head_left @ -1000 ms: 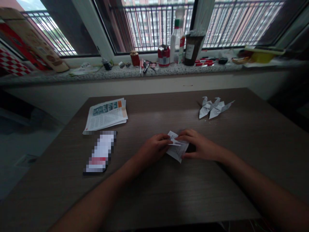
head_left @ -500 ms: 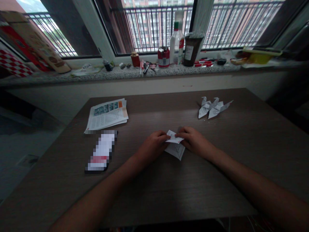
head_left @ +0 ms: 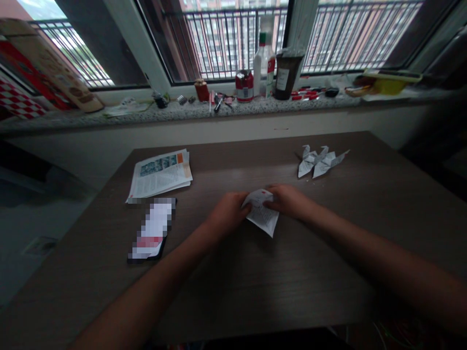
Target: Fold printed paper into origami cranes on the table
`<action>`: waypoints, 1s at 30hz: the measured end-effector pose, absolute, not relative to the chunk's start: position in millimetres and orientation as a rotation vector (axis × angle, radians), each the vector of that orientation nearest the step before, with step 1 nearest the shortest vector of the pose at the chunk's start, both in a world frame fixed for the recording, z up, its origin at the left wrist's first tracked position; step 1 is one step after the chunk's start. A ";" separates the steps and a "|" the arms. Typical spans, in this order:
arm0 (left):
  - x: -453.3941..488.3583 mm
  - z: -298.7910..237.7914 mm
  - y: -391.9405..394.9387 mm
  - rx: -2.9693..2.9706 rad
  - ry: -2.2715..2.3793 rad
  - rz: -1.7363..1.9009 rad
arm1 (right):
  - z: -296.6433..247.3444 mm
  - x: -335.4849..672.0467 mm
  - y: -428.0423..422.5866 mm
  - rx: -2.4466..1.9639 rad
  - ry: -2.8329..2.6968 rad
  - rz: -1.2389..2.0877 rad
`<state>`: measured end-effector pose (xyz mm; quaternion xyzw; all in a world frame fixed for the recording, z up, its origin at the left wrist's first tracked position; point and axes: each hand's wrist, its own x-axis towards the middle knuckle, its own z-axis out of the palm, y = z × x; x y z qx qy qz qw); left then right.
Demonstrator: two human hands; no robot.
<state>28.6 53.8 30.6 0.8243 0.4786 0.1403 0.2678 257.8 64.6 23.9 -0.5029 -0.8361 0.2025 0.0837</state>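
Observation:
Between my hands is a small folded sheet of printed paper (head_left: pixel 263 218), its lower corner pointing toward me. My left hand (head_left: pixel 230 210) pinches its left edge, thumb on top. On the opposite edge, my right hand (head_left: pixel 286 200) grips the paper with thumb and fingers. The paper looks slightly raised above the table, with a shadow beneath it. Two folded paper cranes (head_left: pixel 319 161) stand close together at the back right, beyond my right hand.
A stack of printed sheets (head_left: pixel 160 175) lies at the back left of the brown table (head_left: pixel 226 301). In front of it rests a phone (head_left: pixel 155 228) with a blurred screen. Along the windowsill stand a red can (head_left: pixel 244 86), a glass bottle (head_left: pixel 263 68) and a dark cup (head_left: pixel 286 75).
The paper's top flap, folded down before, now stands opened upward, so the sheet shows a larger printed face. Both hands have shifted slightly up with it.

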 end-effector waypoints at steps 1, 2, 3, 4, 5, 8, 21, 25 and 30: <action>29.0 32.4 55.8 2.212 1.293 0.373 | 25.3 256.7 67.8 -1.543 -2.497 0.627; 29.3 34.3 57.8 2.206 1.292 0.369 | 26.7 255.6 70.9 -1.575 -2.499 0.643; 29.5 36.1 59.8 2.201 1.294 0.364 | 28.2 254.4 74.1 -1.600 -2.500 0.649; 29.5 37.6 61.8 2.194 1.302 0.361 | 29.7 253.1 77.2 -1.619 -2.503 0.650; 29.3 38.9 63.7 2.185 1.313 0.355 | 31.4 251.8 80.3 -1.635 -2.508 0.651; 27.1 39.2 69.7 2.150 1.336 0.351 | 37.6 247.5 89.0 -1.697 -2.529 0.656; 22.0 22.4 95.9 2.022 1.274 0.516 | 58.4 223.3 115.3 -1.874 -2.742 0.948; 27.2 28.1 98.8 2.097 1.270 0.650 | 56.8 220.5 115.4 -1.798 -2.799 0.810; 24.8 32.2 97.3 2.167 1.202 0.584 | 54.3 221.8 105.3 -1.703 -2.813 0.687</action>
